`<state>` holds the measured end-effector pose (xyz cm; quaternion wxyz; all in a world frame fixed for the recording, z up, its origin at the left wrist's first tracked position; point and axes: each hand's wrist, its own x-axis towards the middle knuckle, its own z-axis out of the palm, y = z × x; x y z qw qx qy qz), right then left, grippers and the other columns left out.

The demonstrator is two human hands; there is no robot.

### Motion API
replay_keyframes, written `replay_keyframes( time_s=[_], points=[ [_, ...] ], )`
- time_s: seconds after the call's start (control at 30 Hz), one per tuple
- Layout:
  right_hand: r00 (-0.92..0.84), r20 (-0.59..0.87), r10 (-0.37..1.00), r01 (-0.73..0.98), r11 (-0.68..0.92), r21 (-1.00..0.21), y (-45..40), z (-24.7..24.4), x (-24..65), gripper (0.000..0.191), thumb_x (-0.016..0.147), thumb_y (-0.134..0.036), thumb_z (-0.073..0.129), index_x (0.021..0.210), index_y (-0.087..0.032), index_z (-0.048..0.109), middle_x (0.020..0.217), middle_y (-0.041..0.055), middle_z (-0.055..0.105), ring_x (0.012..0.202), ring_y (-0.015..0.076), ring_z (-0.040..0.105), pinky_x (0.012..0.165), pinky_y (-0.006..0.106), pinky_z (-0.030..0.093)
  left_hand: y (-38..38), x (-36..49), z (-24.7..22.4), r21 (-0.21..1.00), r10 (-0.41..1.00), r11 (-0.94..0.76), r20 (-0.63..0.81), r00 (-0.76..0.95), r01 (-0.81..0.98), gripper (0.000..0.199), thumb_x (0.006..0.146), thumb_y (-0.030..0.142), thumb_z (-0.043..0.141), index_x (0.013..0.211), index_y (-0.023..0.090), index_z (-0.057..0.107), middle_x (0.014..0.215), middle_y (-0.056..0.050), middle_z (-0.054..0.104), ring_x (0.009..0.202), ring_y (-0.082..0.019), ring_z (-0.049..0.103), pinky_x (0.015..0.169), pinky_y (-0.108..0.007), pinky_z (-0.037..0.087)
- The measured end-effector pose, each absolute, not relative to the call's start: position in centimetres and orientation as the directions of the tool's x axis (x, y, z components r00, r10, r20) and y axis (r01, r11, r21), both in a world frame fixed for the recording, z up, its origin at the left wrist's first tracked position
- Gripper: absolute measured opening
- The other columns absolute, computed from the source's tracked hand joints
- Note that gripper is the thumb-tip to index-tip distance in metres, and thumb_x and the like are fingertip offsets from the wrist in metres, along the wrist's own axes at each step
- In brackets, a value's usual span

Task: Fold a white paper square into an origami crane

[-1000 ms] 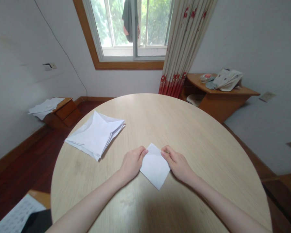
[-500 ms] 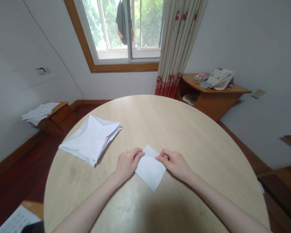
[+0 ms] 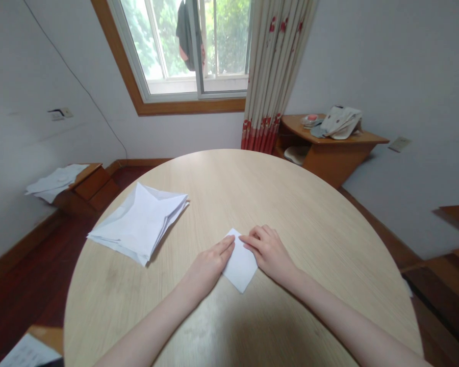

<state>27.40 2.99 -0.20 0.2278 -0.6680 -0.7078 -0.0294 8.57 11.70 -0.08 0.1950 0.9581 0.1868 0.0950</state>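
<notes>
A small folded white paper (image 3: 241,270) lies on the round wooden table (image 3: 260,188) near the middle, one corner pointing toward me. My left hand (image 3: 217,258) rests on its left edge, fingers together and pressed flat near the top corner. At the right edge is my right hand (image 3: 265,250), fingers curled, thumb and forefinger pinching the paper close to the top corner. The two hands' fingertips are a small gap apart. Part of the paper's sides is hidden under the fingers.
A stack of white sheets (image 3: 141,224) lies at the table's left. Beyond the table stand a small cabinet with papers (image 3: 90,183) at the left and a corner shelf holding a cloth bag (image 3: 340,122) at the right, beside a curtain (image 3: 271,76).
Both hands have moved closer together at the paper's upper corner. My left fingers have straightened and lie flatter. The paper looks narrower, and the whole view has shifted slightly.
</notes>
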Motion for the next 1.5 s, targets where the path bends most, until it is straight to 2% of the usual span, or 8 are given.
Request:
replay_keyframes(
  time_s=[0.13, 0.33, 0.5, 0.6, 0.73, 0.93, 1.23, 1.5],
  points=[
    [-0.164, 0.351, 0.922, 0.928, 0.265, -0.262, 2.9, -0.1, 27.6, 0.039, 0.092, -0.010, 0.043, 0.125, -0.023, 0.060, 0.123, 0.0105, 0.064, 0.115, 0.0240, 0.053, 0.096, 0.046, 0.040, 11.2, 8.9, -0.1, 0.425, 0.435, -0.840, 0.153, 0.887, 0.339, 0.049, 0.091, 0.007, 0.035, 0.140, 0.011, 0.040, 0.149, -0.015, 0.038, 0.135, -0.021, 0.040, 0.110, -0.038, 0.040],
    [-0.177, 0.277, 0.945, 0.956, 0.232, -0.181, 2.5, 0.6, 28.0, 0.040, 0.094, -0.014, 0.040, 0.131, -0.020, 0.055, 0.136, 0.0104, 0.056, 0.131, 0.0275, 0.043, 0.105, 0.057, 0.031, 11.0, 8.7, 1.0, 0.400, 0.422, -0.852, 0.142, 0.895, 0.338, 0.049, 0.096, 0.034, 0.044, 0.139, 0.011, 0.041, 0.146, -0.016, 0.041, 0.135, -0.024, 0.040, 0.110, -0.040, 0.039],
    [-0.136, 0.294, 0.946, 0.975, 0.181, -0.131, 2.9, 0.0, 28.4, 0.042, 0.096, -0.014, 0.035, 0.132, -0.019, 0.054, 0.137, 0.0116, 0.055, 0.131, 0.0273, 0.043, 0.104, 0.057, 0.032, 10.8, 8.3, 0.7, 0.370, 0.373, -0.881, 0.161, 0.914, 0.295, 0.098, 0.070, 0.069, 0.065, 0.143, 0.011, 0.035, 0.149, -0.022, 0.032, 0.138, -0.033, 0.031, 0.110, -0.048, 0.036],
    [-0.115, 0.304, 0.946, 0.974, 0.168, -0.152, 3.1, -0.5, 28.7, 0.041, 0.096, -0.014, 0.035, 0.133, -0.018, 0.053, 0.137, 0.0117, 0.055, 0.130, 0.0271, 0.043, 0.103, 0.055, 0.035, 10.7, 8.5, 0.3, 0.354, 0.385, -0.882, 0.165, 0.908, 0.310, 0.093, 0.073, 0.060, 0.067, 0.144, 0.010, 0.034, 0.150, -0.022, 0.028, 0.140, -0.033, 0.026, 0.112, -0.050, 0.032],
    [-0.095, 0.337, 0.937, 0.944, 0.192, -0.267, 3.3, -1.1, 28.7, 0.040, 0.095, -0.012, 0.036, 0.130, -0.015, 0.055, 0.134, 0.0128, 0.056, 0.120, 0.0256, 0.049, 0.099, 0.048, 0.043, 10.9, 8.6, 0.3, 0.397, 0.422, -0.857, 0.175, 0.890, 0.328, 0.072, 0.079, 0.039, 0.064, 0.141, 0.011, 0.040, 0.149, -0.018, 0.035, 0.139, -0.028, 0.031, 0.112, -0.047, 0.033],
    [-0.098, 0.358, 0.929, 0.896, 0.239, -0.374, 3.4, -1.2, 28.8, 0.040, 0.094, -0.010, 0.036, 0.127, -0.017, 0.058, 0.127, 0.0127, 0.061, 0.115, 0.0237, 0.052, 0.097, 0.046, 0.047, 11.0, 8.6, 0.3, 0.472, 0.418, -0.842, 0.263, 0.869, 0.262, 0.050, 0.078, 0.024, 0.058, 0.127, 0.015, 0.057, 0.142, -0.014, 0.047, 0.134, -0.027, 0.041, 0.110, -0.048, 0.038],
    [-0.092, 0.301, 0.949, 0.909, 0.203, -0.363, 3.1, -0.6, 28.7, 0.039, 0.095, -0.013, 0.037, 0.127, -0.019, 0.058, 0.131, 0.0100, 0.059, 0.116, 0.0243, 0.052, 0.098, 0.046, 0.046, 10.9, 8.4, 0.0, 0.233, 0.213, -0.964, 0.375, 0.902, 0.131, 0.049, 0.075, 0.015, 0.049, 0.123, 0.009, 0.057, 0.132, -0.019, 0.056, 0.126, -0.029, 0.051, 0.110, -0.050, 0.037],
    [-0.114, 0.265, 0.958, 0.877, 0.222, -0.426, 2.7, 0.3, 28.3, 0.039, 0.097, -0.018, 0.036, 0.131, -0.017, 0.055, 0.132, 0.0112, 0.058, 0.118, 0.0236, 0.051, 0.102, 0.046, 0.043, 12.2, 8.6, -1.1, 0.301, 0.403, -0.903, 0.358, 0.842, 0.305, 0.041, 0.082, 0.007, 0.047, 0.121, 0.012, 0.059, 0.131, -0.015, 0.058, 0.124, -0.026, 0.053, 0.106, -0.046, 0.044]
  ],
)
